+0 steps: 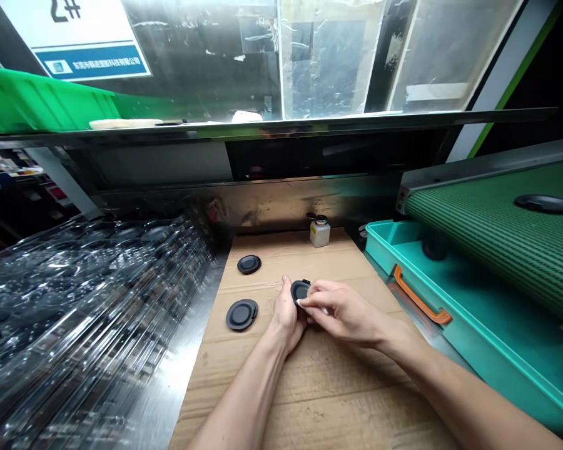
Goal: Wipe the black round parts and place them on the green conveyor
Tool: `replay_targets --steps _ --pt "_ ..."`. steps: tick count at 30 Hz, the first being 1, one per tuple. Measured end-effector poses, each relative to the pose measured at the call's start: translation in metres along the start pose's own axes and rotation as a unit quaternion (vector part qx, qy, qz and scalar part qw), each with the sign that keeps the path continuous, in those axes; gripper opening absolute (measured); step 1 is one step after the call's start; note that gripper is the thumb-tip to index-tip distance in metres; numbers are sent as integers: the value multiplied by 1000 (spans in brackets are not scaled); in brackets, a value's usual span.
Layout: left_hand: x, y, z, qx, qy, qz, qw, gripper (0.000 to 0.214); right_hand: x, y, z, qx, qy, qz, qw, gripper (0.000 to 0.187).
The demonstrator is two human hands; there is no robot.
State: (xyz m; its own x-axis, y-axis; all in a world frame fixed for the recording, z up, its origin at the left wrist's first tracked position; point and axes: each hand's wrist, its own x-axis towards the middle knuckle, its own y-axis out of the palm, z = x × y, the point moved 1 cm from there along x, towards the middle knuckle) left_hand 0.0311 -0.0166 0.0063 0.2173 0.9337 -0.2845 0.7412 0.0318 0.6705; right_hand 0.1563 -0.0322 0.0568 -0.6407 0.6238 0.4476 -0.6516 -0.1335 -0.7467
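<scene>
Right now I have both hands together over the middle of the cardboard sheet point(328, 406). Left hand point(287, 315) grips a black disc point(299, 290) by its edge; right hand point(340, 309) pinches a small white piece point(300, 302) at the disc's near side.

Two more discs sit along the sheet's left edge: a far disc point(248, 264) and a near disc point(241, 314), well apart. A small bottle point(319, 232) stands upright just inside the far edge. Bare cardboard runs between hands and bottle, more of it on the near side.

Left, past a metal strip point(187, 334): clear trays point(84, 294). Right, beside the sheet: a teal bin point(478, 356), the green conveyor belt point(478, 203) overhanging its far part.
</scene>
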Motion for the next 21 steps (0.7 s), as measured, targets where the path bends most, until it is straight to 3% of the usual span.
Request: replay_targets --steps 6,11,15,21 --pt "-2 4 5 61 20 2 998 51 1 6 -16 -35 40 -106 993 22" --pt "-4 3 4 42 34 -11 998 53 0 -1 -11 -35 26 -11 999 17" --pt "-1 3 7 64 53 -21 996 52 0 -10 -8 -47 39 -29 998 17" --pt "-2 5 7 82 64 -23 994 49 -7 -24 -14 -31 11 71 997 18"
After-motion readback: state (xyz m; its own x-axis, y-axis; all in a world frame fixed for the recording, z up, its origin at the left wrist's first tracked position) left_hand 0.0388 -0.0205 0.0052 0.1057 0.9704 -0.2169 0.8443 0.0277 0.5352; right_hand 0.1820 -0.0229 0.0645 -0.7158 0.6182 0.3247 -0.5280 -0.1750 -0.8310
